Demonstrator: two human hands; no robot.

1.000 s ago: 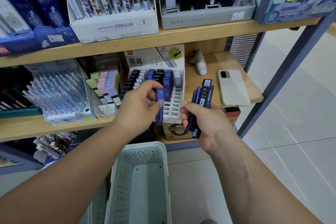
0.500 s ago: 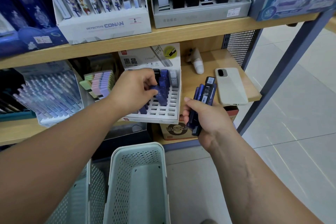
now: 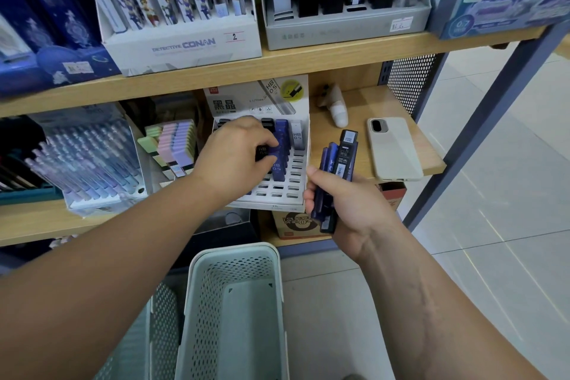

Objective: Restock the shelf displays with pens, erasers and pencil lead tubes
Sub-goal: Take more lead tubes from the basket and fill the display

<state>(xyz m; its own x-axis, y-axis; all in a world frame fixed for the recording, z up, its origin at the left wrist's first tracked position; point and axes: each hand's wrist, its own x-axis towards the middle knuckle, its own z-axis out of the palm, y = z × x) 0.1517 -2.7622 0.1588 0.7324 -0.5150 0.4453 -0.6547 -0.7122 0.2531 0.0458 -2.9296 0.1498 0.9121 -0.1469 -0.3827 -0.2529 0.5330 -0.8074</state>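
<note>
A white slotted lead display (image 3: pixel 297 182) stands on the middle shelf, with black and blue HB 0.5 lead tubes in its upper rows and bare slots lower down. My left hand (image 3: pixel 237 157) rests over the display, its fingertips pinched on a blue lead tube (image 3: pixel 275 151) that sits among the others. My right hand (image 3: pixel 345 210) is just right of the display and grips a bundle of blue and black lead tubes (image 3: pixel 339 163), fanned upward.
A white phone (image 3: pixel 393 148) lies on the shelf's right end by a small white figure (image 3: pixel 337 108). Pastel erasers (image 3: pixel 175 145) and a pen box (image 3: pixel 89 160) sit to the left. A pale green basket (image 3: pixel 237 311) is below. A grey post (image 3: pixel 481 133) borders the shelf.
My left hand carried a blue tube from beside the right hand up into the display, and now holds it in an upper row. The right hand's bundle stayed nearly still.
</note>
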